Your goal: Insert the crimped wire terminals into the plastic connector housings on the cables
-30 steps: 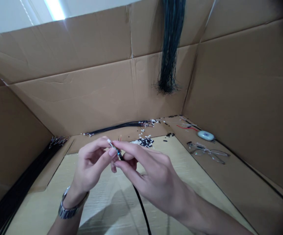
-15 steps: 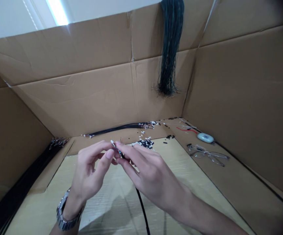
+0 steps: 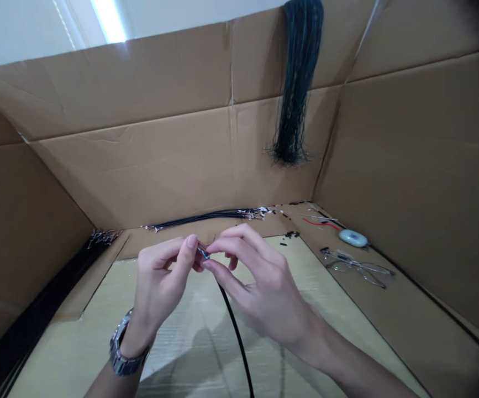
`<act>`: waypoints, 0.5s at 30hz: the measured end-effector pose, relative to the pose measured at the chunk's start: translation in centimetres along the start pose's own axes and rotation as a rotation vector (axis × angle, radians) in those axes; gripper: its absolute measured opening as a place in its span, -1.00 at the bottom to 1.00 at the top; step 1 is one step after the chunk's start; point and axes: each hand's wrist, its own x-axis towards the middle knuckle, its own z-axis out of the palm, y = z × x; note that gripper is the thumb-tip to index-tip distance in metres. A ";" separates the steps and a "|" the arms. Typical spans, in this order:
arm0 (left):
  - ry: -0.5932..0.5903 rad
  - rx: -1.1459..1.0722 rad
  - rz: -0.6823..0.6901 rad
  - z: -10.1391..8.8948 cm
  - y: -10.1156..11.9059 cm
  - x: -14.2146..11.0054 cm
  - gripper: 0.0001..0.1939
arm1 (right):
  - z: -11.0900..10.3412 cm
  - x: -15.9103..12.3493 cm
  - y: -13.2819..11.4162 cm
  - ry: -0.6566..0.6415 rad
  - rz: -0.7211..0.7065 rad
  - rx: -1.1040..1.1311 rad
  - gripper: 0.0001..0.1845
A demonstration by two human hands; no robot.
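A black cable (image 3: 238,337) rises from the bottom edge to my two hands. Thin coloured wires (image 3: 203,252), some blue and white, stick out of its stripped end. My left hand (image 3: 164,276), with a metal watch at the wrist, pinches these wires between thumb and fingers. The thumb and index finger of my right hand (image 3: 264,279) close on the wires just beside it, where they leave the black jacket. My fingers partly hide the wire tips and the cable's end.
Cardboard walls (image 3: 148,160) surround the pale board (image 3: 305,309). Bundled black cables lie along the back (image 3: 206,216) and left (image 3: 40,309). Dark thin strands (image 3: 299,83) hang over the back wall. Eyeglasses (image 3: 359,266), a light-blue oval object (image 3: 353,238) and black sleeve bits (image 3: 292,234) lie right.
My right fingers have shifted from the jacket to the wires and spread more. My left thumb has moved up over the wires, and the white tip seen earlier is now covered.
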 end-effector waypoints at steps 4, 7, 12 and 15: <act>0.008 0.108 0.094 0.1 0.5 -0.4 -0.64 | -0.1 -0.1 -0.2 0.008 0.003 -0.013 -0.87; 0.024 0.162 0.171 0.2 0.7 -0.7 -0.68 | -0.1 -0.1 -0.5 0.013 0.052 -0.003 -0.89; 0.053 0.191 0.292 0.6 1.0 -0.9 -0.74 | -0.4 -0.1 -0.9 0.007 0.079 -0.014 -0.89; 0.065 0.214 0.344 0.8 1.0 -1.0 -0.76 | -0.7 -0.2 -1.0 0.001 0.094 -0.012 -0.88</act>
